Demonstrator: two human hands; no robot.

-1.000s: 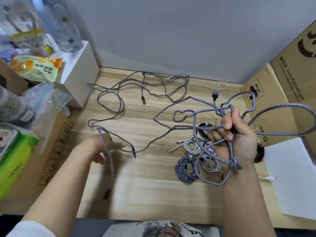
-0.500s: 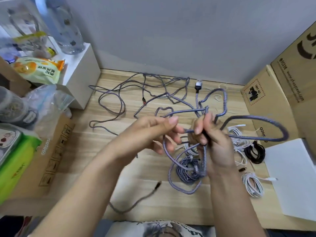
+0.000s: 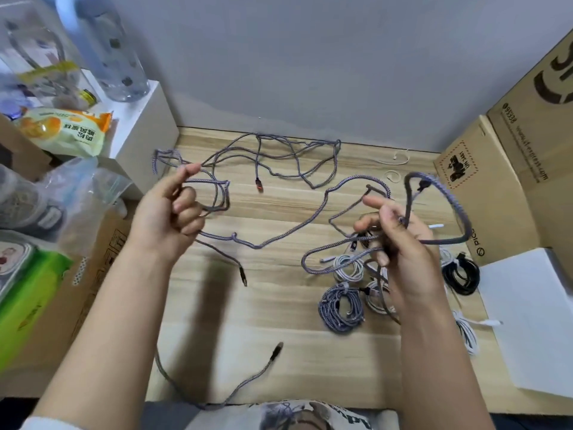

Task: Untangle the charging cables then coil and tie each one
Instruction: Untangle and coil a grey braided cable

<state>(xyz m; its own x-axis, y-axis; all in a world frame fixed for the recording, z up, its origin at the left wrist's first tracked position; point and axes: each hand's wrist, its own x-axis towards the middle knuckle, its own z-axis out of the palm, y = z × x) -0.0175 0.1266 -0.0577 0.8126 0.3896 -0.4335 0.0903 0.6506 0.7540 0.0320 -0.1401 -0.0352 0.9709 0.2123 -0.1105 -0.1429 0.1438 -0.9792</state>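
Left hand (image 3: 167, 212) and right hand (image 3: 400, 243) grip braided cable (image 3: 288, 234); coiled cables (image 3: 341, 307) beneath; cardboard box (image 3: 483, 187) right.

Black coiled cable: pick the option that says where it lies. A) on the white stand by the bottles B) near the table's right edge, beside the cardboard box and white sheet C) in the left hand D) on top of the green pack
B: the black coiled cable lies on the table between the cardboard box and the white sheet.
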